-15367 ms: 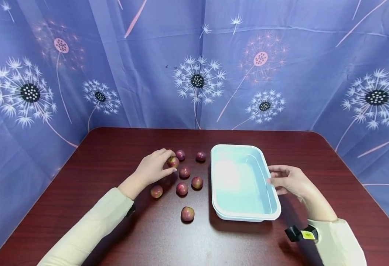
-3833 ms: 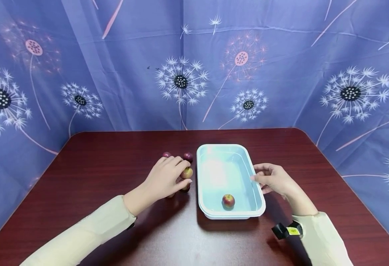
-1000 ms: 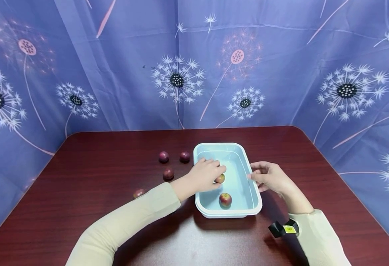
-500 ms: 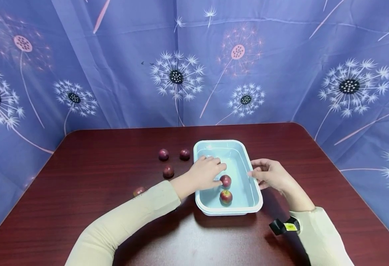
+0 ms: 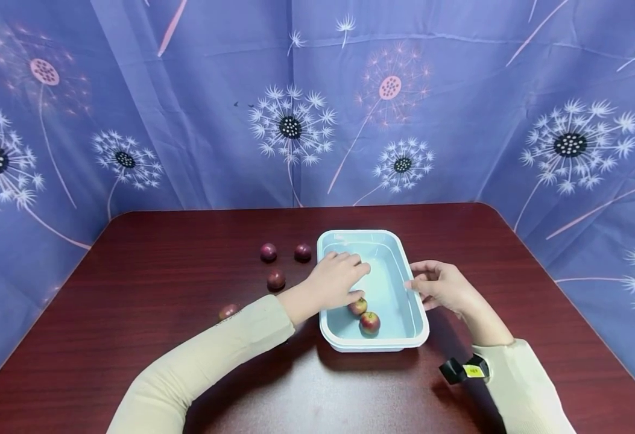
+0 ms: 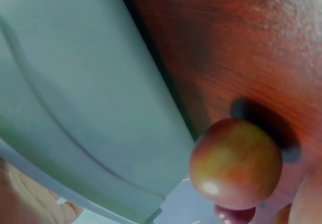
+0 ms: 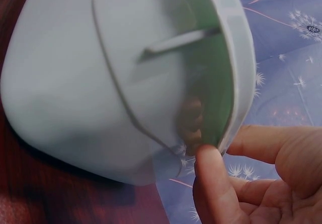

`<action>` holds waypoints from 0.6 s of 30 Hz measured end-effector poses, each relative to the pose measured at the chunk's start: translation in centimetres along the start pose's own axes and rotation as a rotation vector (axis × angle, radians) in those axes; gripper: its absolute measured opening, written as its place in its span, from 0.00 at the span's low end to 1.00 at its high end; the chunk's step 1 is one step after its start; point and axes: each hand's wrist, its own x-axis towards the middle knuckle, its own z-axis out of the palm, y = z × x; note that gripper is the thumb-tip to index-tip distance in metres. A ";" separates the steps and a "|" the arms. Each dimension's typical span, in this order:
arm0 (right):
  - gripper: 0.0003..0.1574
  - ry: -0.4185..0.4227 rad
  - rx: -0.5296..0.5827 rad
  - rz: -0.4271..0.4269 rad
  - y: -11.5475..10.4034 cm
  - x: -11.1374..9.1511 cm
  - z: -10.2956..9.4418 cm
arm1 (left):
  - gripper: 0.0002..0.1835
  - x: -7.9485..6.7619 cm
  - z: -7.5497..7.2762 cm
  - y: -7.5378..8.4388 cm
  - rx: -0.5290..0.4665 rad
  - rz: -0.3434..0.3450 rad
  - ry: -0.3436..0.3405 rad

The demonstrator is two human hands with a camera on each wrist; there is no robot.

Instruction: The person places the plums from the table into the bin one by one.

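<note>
In the head view a pale blue plastic tub (image 5: 417, 343) stands on the dark wooden table. Inside it lie a red plum (image 5: 369, 322) and, right beside it, a yellow-red plum (image 5: 357, 306). My left hand (image 5: 334, 281) reaches over the tub's left rim, palm down, fingers spread loosely above the plums and holding nothing. At the opposite side my right hand (image 5: 438, 287) pinches the rim between thumb and fingers; the right wrist view shows the thumb (image 7: 214, 178) against the tub's wall. A plum (image 6: 236, 163) on the table looms large in the left wrist view.
Left of the tub, dark plums lie on the table: one at the back left (image 5: 268, 252), one close to the tub (image 5: 303, 252) and a third plum (image 5: 276, 279) nearer. Another plum (image 5: 229, 311) is partly covered by the left sleeve. A patterned curtain (image 5: 214, 120) hangs behind the table.
Earlier all the plums were on the table; one was in the tub later. My left hand carried a second plum in and let it go; it rolled, settling beside the first. My right hand stayed.
</note>
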 end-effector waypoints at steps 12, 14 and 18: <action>0.34 0.011 -0.009 -0.004 0.1 0.0 0.0 | 0.16 -0.4 -1.7 -1.5 -0.043 -0.063 0.229; 0.34 0.010 -0.008 -0.003 0.1 0.0 0.0 | 0.16 -0.4 -2.0 -2.0 -0.052 -0.089 0.266; 0.34 0.008 -0.004 -0.006 0.0 -0.1 0.1 | 0.16 -0.4 -2.4 -3.1 -0.064 -0.129 0.330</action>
